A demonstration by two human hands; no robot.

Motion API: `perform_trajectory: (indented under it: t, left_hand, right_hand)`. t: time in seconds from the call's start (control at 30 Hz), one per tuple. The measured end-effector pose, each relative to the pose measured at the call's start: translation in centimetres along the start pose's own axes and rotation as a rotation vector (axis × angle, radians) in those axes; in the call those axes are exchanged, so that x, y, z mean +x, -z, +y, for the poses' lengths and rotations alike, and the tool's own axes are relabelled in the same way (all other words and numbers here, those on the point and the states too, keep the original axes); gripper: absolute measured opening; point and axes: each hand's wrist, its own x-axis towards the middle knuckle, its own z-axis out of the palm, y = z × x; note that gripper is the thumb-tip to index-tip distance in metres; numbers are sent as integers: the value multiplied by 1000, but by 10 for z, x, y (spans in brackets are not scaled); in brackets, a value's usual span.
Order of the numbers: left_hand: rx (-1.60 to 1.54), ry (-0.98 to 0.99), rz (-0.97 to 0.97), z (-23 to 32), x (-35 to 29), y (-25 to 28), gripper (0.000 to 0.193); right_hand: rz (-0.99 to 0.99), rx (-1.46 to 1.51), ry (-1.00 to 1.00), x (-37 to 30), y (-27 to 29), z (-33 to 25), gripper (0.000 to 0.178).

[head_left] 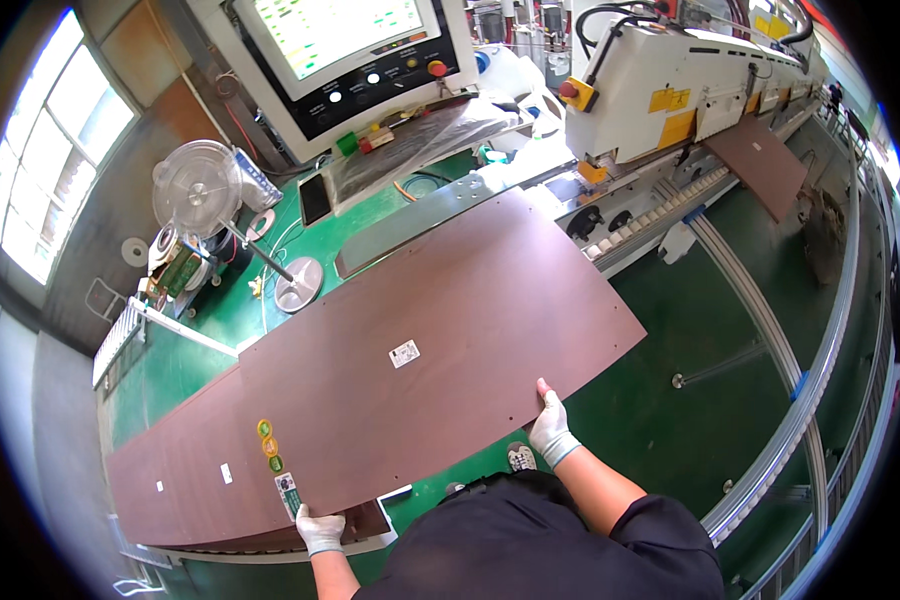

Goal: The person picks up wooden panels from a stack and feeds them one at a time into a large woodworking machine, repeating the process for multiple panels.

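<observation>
A large brown panel point(450, 300) with a small white label point(404, 354) at its middle spans the view in front of me. My left hand point(320, 530), in a white glove, grips its near edge by the left corner, beside round green and orange stickers point(270, 446). Farther right along the same edge, my gloved right hand point(553, 425) holds on with the thumb up on the face. The fingers under the panel are hidden. At the left, more brown panels point(185, 470) lie stacked, partly beneath the held one.
Ahead stands a machine control panel point(350, 60) with a lit screen and buttons. A long white machine point(670, 80) with a roller track point(660, 215) runs to the far right, another brown panel point(760, 160) on it. A fan point(200, 190) stands left; a metal rail point(820, 370) curves right.
</observation>
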Motion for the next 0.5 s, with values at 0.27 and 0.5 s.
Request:
perform_trajectory:
  t: [0.27, 0.5]
  left_hand:
    - [142, 75, -70, -53, -2, -43, 46]
    - [209, 56, 48, -79, -4, -58, 46]
  right_hand:
    - [208, 291, 94, 22, -26, -60, 32]
    - [207, 360, 32, 34, -11, -89, 32]
